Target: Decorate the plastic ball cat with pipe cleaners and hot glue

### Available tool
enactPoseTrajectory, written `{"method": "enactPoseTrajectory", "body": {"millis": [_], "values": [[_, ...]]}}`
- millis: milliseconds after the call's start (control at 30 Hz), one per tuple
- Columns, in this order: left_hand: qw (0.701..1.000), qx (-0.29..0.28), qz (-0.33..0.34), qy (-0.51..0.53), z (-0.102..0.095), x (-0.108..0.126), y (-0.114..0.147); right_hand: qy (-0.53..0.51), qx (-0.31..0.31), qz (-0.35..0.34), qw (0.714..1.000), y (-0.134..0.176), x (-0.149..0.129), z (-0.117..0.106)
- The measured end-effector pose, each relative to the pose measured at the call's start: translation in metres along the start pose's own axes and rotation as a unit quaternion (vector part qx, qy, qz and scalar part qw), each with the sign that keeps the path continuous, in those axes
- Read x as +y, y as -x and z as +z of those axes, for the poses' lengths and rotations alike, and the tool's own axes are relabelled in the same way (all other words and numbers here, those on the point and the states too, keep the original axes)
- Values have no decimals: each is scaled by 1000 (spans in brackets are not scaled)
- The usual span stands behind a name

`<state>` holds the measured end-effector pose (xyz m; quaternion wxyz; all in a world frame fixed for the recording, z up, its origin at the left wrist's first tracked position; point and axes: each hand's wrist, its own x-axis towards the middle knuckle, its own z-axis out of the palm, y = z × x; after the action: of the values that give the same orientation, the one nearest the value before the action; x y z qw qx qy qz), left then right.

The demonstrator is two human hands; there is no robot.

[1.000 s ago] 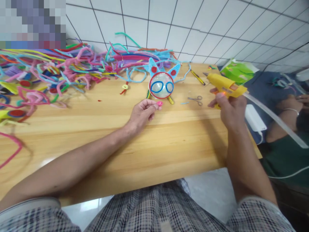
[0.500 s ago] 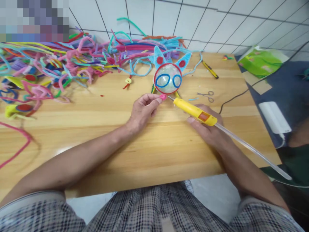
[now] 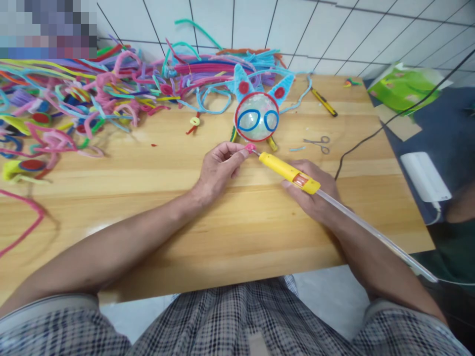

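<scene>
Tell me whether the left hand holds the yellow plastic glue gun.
No, the right hand grips the yellow plastic glue gun, while the left hand pinches a small, rounded pink piece.

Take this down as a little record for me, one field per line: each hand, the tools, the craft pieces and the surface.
Left grip: pinches a small pink piece
Right grip: holds a yellow glue gun, clear stick trailing from its back
Nozzle: at the pink piece; contact unclear
Figure: blue ears, red rim, two blue rings; just beyond the pink piece
Loose tools: scissors, yellow cutter, both right of the figure
Materials: heaped pipe cleaners, back left
Surface: wooden table
</scene>
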<state>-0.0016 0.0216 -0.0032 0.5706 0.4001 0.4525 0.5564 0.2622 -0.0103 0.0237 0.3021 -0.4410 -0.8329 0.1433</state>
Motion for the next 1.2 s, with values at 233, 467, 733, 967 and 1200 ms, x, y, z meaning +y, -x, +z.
{"method": "enactPoseTrajectory", "body": {"millis": [233, 467, 733, 967, 1200], "values": [[1000, -1, 7, -8, 2, 2, 1, 12, -4, -13, 1000, 0, -1, 2], [1000, 12, 1, -17, 4, 2, 2, 31, -11, -10, 999, 2, 3, 3], [1000, 11, 6, -23, 5, 1, 3, 30, -20, -18, 999, -2, 2, 3], [1000, 11, 8, -20, 5, 1, 3, 31, -6, -8, 999, -1, 0, 4], [1000, 7, 4, -24, 5, 2, 4, 31, -6, 0, 1000, 1, -1, 4]]}}
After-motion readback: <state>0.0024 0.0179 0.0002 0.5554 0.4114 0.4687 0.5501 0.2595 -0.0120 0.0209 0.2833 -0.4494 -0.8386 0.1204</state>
